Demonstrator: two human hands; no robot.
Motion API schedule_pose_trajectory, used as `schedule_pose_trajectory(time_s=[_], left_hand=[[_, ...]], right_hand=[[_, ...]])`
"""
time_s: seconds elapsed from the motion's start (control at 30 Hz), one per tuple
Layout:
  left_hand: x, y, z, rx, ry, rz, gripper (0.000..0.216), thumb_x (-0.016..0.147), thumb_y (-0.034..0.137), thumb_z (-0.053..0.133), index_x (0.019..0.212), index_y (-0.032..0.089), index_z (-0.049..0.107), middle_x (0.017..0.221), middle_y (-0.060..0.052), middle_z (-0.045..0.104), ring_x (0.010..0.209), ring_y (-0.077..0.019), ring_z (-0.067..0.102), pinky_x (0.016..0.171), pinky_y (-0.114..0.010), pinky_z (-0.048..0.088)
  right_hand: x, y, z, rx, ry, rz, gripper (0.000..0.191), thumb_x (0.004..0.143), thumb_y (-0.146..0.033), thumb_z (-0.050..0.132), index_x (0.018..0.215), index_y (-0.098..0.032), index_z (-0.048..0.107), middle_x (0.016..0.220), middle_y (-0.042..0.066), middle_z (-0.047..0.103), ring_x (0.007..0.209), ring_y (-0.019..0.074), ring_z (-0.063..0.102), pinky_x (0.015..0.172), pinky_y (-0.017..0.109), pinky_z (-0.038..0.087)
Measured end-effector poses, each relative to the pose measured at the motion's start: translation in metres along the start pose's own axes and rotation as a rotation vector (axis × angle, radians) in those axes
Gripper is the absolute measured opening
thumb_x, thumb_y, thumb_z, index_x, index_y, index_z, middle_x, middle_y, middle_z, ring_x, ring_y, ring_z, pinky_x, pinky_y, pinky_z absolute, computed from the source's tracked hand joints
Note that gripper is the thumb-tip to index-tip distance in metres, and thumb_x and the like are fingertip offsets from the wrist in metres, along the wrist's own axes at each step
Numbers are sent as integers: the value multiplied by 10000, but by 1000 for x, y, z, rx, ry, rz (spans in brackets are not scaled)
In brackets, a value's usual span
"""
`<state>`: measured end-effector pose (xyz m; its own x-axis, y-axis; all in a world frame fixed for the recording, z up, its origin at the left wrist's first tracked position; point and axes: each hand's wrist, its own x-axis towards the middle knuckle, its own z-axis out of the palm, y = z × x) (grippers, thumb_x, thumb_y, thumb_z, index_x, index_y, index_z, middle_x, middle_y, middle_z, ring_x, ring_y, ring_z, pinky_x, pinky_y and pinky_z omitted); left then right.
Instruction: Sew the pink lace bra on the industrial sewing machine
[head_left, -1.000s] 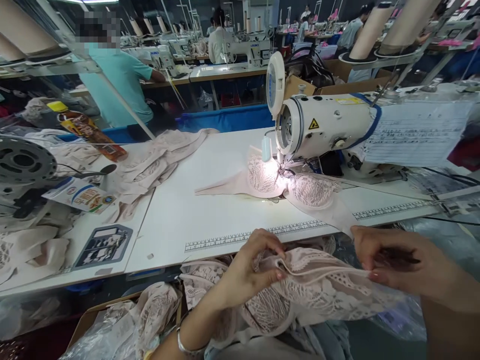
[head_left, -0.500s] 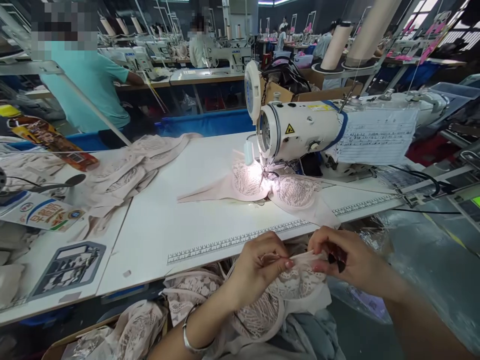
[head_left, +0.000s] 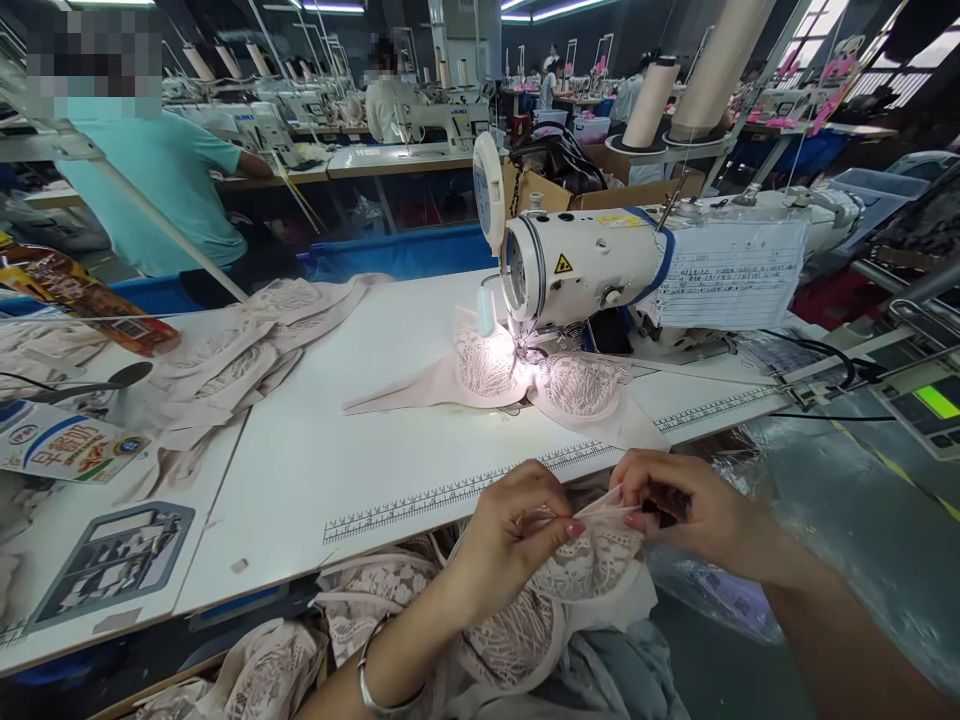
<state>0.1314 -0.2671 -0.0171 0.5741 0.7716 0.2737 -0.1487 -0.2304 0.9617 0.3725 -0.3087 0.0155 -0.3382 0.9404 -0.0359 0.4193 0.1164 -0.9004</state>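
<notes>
1. Two bare hands meet at the near side of a sewing-factory worktop point(head_left: 300, 460), the left hand point(head_left: 517, 540) and right hand point(head_left: 690, 515) a short stretch of fabric apart.
2. Between them is a pale pink lace bra point(head_left: 592, 565), its upper edge clamped by the fingers of both hands, thumb against forefinger on each side.
3. The gripped stretch runs left to right, roughly in line with the worktop's near edge; the rest of the garment hangs on the near side, below the fingers. Both hands are on it, so neither is nearer.
4. Just left and nearer, a padded lace cup point(head_left: 514, 635) sits under the left wrist; whether it belongs to the held garment cannot be told.
5. On the far side of the hands, another bra point(head_left: 577, 385) lies under the lit head of a white sewing machine point(head_left: 592, 265), its long axis left to right. Its right wing slants toward the near edge, close to the right hand, the nearer of the two; contact cannot be judged.
6. A printed ruler point(head_left: 420, 510) marks the worktop between the hands and the machine. More lace pieces point(head_left: 382, 590) are heaped near left, below the edge.
</notes>
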Motion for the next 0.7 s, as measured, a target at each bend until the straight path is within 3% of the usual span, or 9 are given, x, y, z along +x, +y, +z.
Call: schedule_pose_trajectory(time_s=[0.13,0.3,0.47,0.7], left_hand=[[0,3,3,-108,-38,-71,215,906,224,680,710,155,627,908,-84,673,850,-162,646,716,-232,501],[-1,2,8,-158,-31,-156,231,912,216,636,700,154,569,901,-91,705,783,-137,633,691,-205,493],[1,5,9,-114,-28,-137,222,875,164,617,666,160,543,885,-96,711,790,-143,639,684,-200,495],[6,8,9,-76,-18,-147,226,796,88,592,619,171,481,875,-83,696,795,-143,627,662,-196,496]], right_hand=[[-1,-3,0,-11,126,-33,251,948,-445,612,824,-227,603,837,28,611,691,152,532,598,264,392],[-4,-6,4,-31,256,-35,262,924,-392,653,754,-213,566,837,24,632,638,124,516,560,246,387],[-5,-7,8,-45,313,-70,217,905,-326,663,757,-221,544,822,24,640,666,137,564,573,244,422],[-8,-9,6,-99,315,18,146,920,-333,632,850,-244,541,770,1,590,615,131,470,542,244,400]])
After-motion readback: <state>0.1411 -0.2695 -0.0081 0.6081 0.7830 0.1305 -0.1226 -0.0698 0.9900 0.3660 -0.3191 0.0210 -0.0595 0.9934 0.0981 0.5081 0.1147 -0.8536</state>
